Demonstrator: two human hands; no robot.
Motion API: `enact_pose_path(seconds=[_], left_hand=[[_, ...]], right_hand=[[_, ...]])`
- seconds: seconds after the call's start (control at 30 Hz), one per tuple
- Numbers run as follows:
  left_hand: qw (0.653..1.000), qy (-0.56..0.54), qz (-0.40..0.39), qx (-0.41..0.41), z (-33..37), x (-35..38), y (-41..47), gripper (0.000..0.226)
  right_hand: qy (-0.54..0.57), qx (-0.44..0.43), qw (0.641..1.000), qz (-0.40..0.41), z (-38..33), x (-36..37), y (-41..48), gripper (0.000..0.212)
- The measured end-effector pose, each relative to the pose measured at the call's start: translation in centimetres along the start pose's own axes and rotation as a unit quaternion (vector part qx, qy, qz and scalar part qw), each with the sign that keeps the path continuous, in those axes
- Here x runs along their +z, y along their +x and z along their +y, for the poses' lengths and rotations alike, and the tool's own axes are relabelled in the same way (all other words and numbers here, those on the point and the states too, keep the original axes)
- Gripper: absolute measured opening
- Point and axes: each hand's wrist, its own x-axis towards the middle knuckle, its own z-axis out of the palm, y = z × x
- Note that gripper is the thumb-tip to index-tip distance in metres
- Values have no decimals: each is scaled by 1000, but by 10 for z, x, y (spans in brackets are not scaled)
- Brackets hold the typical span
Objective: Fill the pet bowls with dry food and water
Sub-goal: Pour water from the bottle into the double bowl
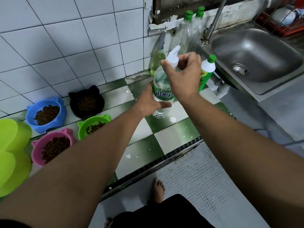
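Observation:
A clear water bottle (162, 89) with a green label stands on the checkered counter (169, 137). My left hand (150, 101) grips its lower body. My right hand (182, 71) pinches the white pump cap (171, 57) on its neck. To the left sit four cat-shaped bowls holding dry kibble: blue (46, 113), black (86, 102), green (93, 126) and pink (53, 146). A lime-green double bowl (12, 153) lies at the far left edge, with nothing visible in it.
A steel sink (256, 55) with a tap (213, 23) is at the right. A green-capped detergent bottle (206, 71), two clear bottles (190, 30) and a yellowish spray bottle (158, 61) stand by the wall. My bare foot (158, 190) is on the mosaic floor.

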Motion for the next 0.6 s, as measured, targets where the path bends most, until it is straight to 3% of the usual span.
enact_pose_path(seconds=[0.07,0.13,0.23,0.33,0.47,0.6], left_hand=[[1000,23,-2,6,-3,-5,-5,117],[999,24,40,1,-11,-16,-17,123],[987,20,160,-7,-24,-42,-47,81],[954,22,299,-6,-50,-78,-83,32],[918,81,382,-67,-86,-131,-146,21],[870,127,455,-142,-122,-175,-205,19]], right_hand=[[-5,-6,1000,1,-1,-6,-3,55],[-34,-69,996,40,-11,-9,-11,61],[-19,-223,974,45,-34,3,-35,36],[37,-297,953,-41,-50,36,-73,14],[43,-127,964,-232,-39,95,-122,11],[-60,62,934,-347,-3,139,-157,26]])
